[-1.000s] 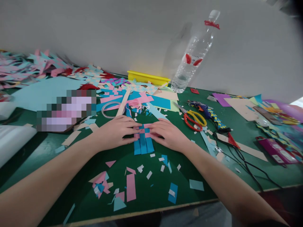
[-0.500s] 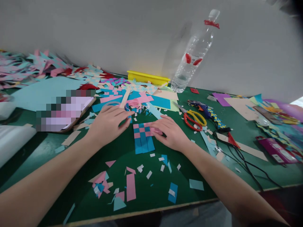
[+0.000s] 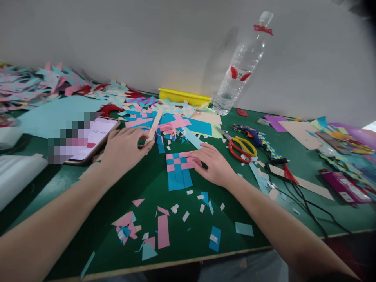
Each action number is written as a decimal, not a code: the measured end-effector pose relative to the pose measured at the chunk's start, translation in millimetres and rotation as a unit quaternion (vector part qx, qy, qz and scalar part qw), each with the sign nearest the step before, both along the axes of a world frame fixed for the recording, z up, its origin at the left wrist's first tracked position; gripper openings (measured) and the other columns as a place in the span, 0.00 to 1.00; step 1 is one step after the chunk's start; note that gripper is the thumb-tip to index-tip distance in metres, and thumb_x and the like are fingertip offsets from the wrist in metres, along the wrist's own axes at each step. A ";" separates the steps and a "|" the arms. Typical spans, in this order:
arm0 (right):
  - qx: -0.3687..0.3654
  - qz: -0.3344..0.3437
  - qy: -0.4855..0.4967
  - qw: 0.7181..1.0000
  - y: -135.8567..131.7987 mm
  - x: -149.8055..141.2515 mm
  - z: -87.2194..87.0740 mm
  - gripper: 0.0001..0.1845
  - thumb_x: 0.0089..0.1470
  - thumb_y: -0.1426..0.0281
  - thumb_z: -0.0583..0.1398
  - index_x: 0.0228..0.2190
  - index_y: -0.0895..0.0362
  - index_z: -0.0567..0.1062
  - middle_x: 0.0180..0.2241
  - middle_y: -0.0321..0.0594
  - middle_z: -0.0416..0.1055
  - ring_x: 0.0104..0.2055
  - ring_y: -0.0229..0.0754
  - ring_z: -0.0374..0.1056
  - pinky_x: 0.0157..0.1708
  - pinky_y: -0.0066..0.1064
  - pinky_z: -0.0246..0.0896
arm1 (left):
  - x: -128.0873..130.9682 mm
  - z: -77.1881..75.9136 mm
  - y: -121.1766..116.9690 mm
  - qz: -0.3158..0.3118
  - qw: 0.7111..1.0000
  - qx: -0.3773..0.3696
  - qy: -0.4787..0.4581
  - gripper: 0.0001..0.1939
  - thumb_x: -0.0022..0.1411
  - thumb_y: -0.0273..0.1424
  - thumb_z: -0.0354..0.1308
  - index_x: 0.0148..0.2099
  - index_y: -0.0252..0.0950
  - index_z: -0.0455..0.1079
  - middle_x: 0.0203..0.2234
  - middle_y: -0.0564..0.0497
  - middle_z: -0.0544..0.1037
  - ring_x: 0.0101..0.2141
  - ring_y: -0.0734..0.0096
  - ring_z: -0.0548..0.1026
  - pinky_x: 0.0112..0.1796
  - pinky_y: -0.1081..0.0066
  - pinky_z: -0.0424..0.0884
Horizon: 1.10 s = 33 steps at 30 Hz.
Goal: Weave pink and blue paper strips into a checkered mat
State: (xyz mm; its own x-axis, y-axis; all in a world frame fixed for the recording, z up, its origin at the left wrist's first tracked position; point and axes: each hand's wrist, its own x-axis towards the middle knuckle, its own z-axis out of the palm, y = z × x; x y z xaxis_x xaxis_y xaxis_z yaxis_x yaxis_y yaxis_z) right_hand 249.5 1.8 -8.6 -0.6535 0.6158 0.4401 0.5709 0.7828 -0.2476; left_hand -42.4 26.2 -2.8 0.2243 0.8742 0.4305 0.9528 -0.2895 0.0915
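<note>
A small woven paper mat [image 3: 179, 174] of blue and pink strips lies on the green table. My right hand [image 3: 214, 164] is at its upper right, with bent fingers and thumb on the ends of the pink strips, holding them. To the left, away from the mat, is my left hand [image 3: 126, 149]. Its thumb and index finger come together at the lower end of a beige strip [image 3: 156, 123], beside a clear ring [image 3: 139, 128] that looks like a tape roll. What sits between those fingertips is hidden. A blue strip [image 3: 160, 143] lies just right of them.
Scissors with red and yellow handles [image 3: 242, 149] and a blue glue gun [image 3: 255, 137] lie right. A plastic bottle [image 3: 241, 66] stands behind, near a yellow tray [image 3: 185, 96]. A phone [image 3: 96, 137] is left. Paper scraps [image 3: 163, 232] litter the front.
My left hand has moved left and slightly down, away from the mat, and its fingertips have closed together by the beige strip. My right hand and the mat stay in place.
</note>
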 end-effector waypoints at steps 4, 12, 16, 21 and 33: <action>-0.007 -0.004 -0.001 1.000 -0.1 -0.1 0.9 0.13 0.64 0.69 0.54 0.47 0.54 0.73 0.43 0.40 0.78 0.46 0.43 0.73 0.62 0.49 0.56 | 1.7 -0.7 -0.4 0.007 1.000 -0.013 0.008 0.13 0.68 0.39 0.50 0.44 0.35 0.70 0.41 0.42 0.80 0.45 0.52 0.75 0.51 0.54 0.61; -0.008 -0.003 0.001 1.000 0.4 -0.2 0.3 0.12 0.63 0.70 0.54 0.47 0.55 0.73 0.43 0.40 0.78 0.46 0.42 0.73 0.63 0.48 0.55 | -12.9 4.9 10.9 0.073 0.990 -0.081 -0.094 0.19 0.64 0.25 0.45 0.55 0.37 0.65 0.43 0.47 0.79 0.41 0.62 0.74 0.46 0.62 0.64; -0.008 -0.003 0.003 1.000 0.0 -0.3 1.7 0.12 0.63 0.70 0.54 0.46 0.55 0.74 0.42 0.39 0.79 0.45 0.42 0.74 0.62 0.47 0.56 | -13.9 -0.4 11.2 0.057 0.991 -0.110 -0.046 0.15 0.62 0.30 0.49 0.49 0.41 0.70 0.33 0.49 0.80 0.42 0.56 0.73 0.51 0.54 0.60; -0.012 -0.003 0.000 1.000 0.8 0.0 1.1 0.13 0.64 0.70 0.53 0.47 0.55 0.74 0.43 0.40 0.79 0.46 0.42 0.74 0.62 0.49 0.56 | -5.0 -0.6 3.2 0.024 0.994 -0.102 -0.001 0.15 0.62 0.38 0.52 0.50 0.43 0.69 0.29 0.51 0.79 0.43 0.53 0.73 0.54 0.50 0.56; -0.009 0.003 0.002 1.000 1.4 0.0 0.6 0.12 0.63 0.71 0.54 0.45 0.54 0.74 0.44 0.39 0.79 0.45 0.42 0.74 0.63 0.49 0.56 | -1.2 6.4 1.0 -0.068 0.995 0.066 -0.028 0.13 0.68 0.28 0.45 0.51 0.39 0.67 0.45 0.43 0.78 0.47 0.57 0.75 0.55 0.56 0.61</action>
